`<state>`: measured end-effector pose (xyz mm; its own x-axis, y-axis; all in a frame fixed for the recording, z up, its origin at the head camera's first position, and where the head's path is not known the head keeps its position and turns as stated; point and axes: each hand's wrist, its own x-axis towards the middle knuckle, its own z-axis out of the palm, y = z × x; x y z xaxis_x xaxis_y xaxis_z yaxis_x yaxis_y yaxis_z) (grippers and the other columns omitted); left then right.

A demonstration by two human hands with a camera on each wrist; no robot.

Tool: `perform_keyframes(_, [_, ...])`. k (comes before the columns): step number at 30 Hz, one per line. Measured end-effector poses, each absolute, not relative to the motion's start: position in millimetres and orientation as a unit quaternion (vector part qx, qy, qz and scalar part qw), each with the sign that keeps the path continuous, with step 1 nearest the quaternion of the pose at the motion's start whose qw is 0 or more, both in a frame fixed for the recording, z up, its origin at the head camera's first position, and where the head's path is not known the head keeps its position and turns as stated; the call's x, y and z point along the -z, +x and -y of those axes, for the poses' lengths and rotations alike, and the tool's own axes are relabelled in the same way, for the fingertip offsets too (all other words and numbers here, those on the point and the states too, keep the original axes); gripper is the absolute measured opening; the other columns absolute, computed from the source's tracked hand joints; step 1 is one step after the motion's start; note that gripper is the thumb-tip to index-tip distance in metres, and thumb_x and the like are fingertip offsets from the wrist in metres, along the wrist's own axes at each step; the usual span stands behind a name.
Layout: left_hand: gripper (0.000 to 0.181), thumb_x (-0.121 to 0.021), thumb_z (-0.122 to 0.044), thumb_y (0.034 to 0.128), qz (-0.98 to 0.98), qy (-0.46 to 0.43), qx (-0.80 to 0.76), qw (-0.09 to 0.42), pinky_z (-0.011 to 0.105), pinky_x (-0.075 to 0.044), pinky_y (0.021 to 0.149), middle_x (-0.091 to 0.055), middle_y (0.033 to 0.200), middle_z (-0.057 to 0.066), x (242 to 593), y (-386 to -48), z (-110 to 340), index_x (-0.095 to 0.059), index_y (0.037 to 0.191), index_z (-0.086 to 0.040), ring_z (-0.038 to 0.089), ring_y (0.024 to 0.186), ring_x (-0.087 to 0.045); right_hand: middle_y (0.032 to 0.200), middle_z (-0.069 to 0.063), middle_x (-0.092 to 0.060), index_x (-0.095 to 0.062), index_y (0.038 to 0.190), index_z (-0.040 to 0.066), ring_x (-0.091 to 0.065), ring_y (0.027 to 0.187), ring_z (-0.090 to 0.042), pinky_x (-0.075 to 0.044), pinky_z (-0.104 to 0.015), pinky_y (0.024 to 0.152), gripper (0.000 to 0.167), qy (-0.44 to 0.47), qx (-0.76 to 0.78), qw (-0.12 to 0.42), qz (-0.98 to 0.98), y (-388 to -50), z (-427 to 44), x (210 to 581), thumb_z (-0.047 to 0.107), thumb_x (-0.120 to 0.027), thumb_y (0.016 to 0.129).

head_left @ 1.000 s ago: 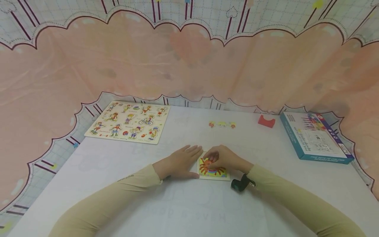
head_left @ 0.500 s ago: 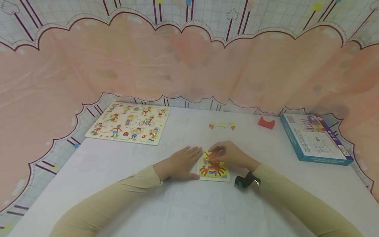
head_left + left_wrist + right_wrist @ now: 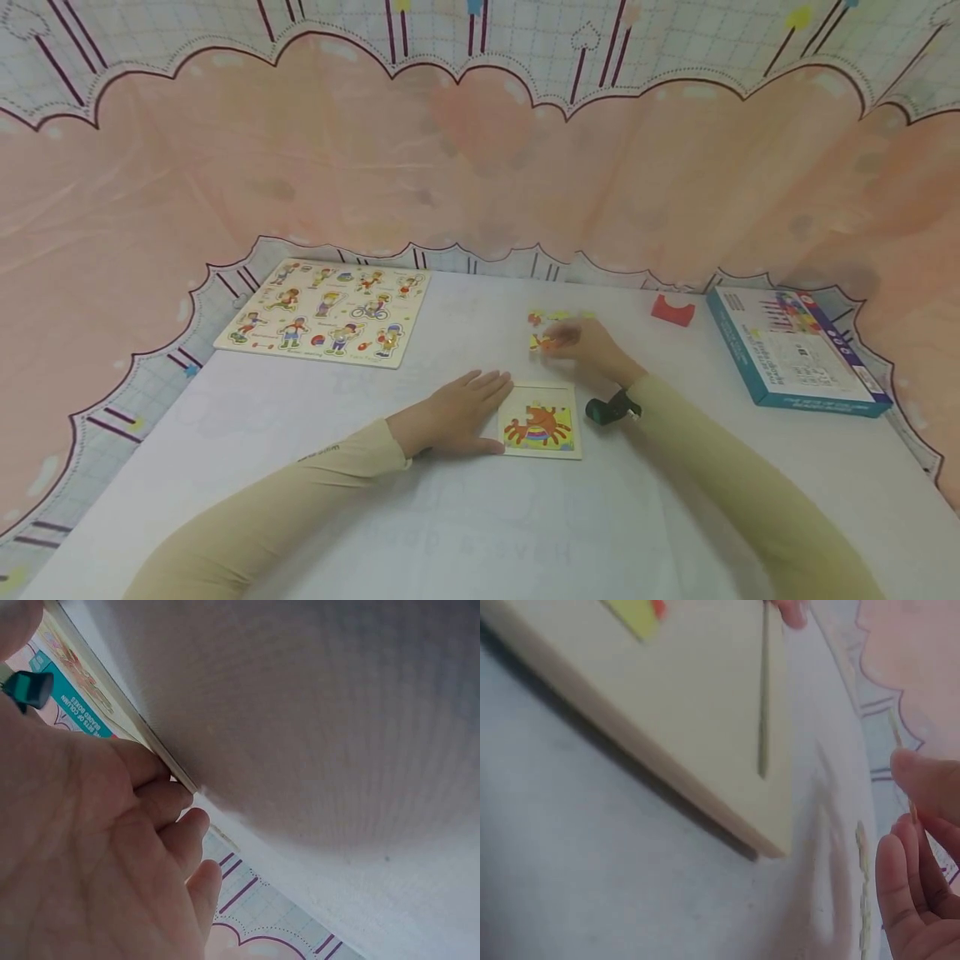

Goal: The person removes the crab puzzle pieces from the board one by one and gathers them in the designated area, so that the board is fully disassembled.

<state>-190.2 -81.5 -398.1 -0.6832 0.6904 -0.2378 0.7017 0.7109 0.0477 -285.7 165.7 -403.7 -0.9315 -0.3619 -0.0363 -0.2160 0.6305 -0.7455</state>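
A small square wooden puzzle board [image 3: 517,398] lies before me, its lower part filled with an orange crab picture [image 3: 538,430] and its upper strip bare. Flat on the table, my left hand [image 3: 453,412] touches the board's left edge; the left wrist view shows its fingers against the board's side [image 3: 161,757]. Beyond the board, my right hand [image 3: 588,346] pinches a puzzle piece [image 3: 538,343] in orange and yellow. In the right wrist view the thin piece [image 3: 896,727] is edge-on between thumb and fingers. Behind this hand lies a row of pieces [image 3: 536,317], partly hidden.
At the back left lies a larger board [image 3: 322,312] printed with figures of children. A red curved block [image 3: 672,310] stands at the back right, beside a teal and white box [image 3: 798,350]. A patterned curtain [image 3: 480,183] hangs behind the table.
My right hand has lifted a piece out of the puzzle's upper part and carried it away from me towards the row of pieces. The left hand has stayed still.
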Motion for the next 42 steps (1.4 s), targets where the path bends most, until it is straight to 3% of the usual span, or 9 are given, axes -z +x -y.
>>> perform_keyframes(7, [0.089,-0.046,-0.064,0.0880,-0.917,0.380,0.028,0.120,0.037,-0.012,0.122,-0.013,0.159,0.005,398,-191,82,-0.016,0.151,-0.009,0.020,0.148,-0.012,0.112,-0.016,-0.067,-0.064,0.115,0.002,-0.063,0.101,-0.026,-0.053,-0.039,0.091,0.039,-0.157,0.403,0.081,-0.898,-306,-161,410,0.018,-0.073,0.081])
perform_keyframes(18, [0.090,-0.046,-0.064,0.0874,-0.918,0.376,0.026,0.128,0.037,-0.012,0.122,-0.012,0.159,0.005,399,-191,80,-0.015,0.151,-0.009,0.020,0.148,-0.011,0.114,-0.015,-0.067,-0.066,0.113,0.004,-0.061,0.105,-0.028,-0.050,-0.040,0.094,0.034,-0.140,0.366,0.092,-0.916,-317,-156,413,0.021,-0.071,0.083])
perform_keyframes(26, [0.089,-0.047,-0.063,0.0877,-0.917,0.378,0.022,0.120,0.036,-0.012,0.122,-0.014,0.159,0.005,397,-189,81,-0.016,0.151,-0.009,0.020,0.147,-0.013,0.121,-0.016,-0.063,-0.062,0.118,0.004,-0.057,0.112,-0.029,-0.047,-0.042,0.100,0.040,-0.109,0.370,0.124,-0.914,-316,-156,411,0.021,-0.071,0.083])
perform_keyframes(42, [0.090,-0.047,-0.064,0.0871,-0.918,0.376,0.029,0.120,0.036,-0.013,0.122,-0.014,0.159,0.004,400,-191,81,-0.016,0.151,-0.010,0.019,0.147,-0.013,0.121,-0.014,-0.063,-0.065,0.115,0.006,-0.057,0.111,-0.029,-0.046,-0.043,0.100,0.036,-0.107,0.338,0.142,-0.924,-316,-152,406,0.022,-0.070,0.084])
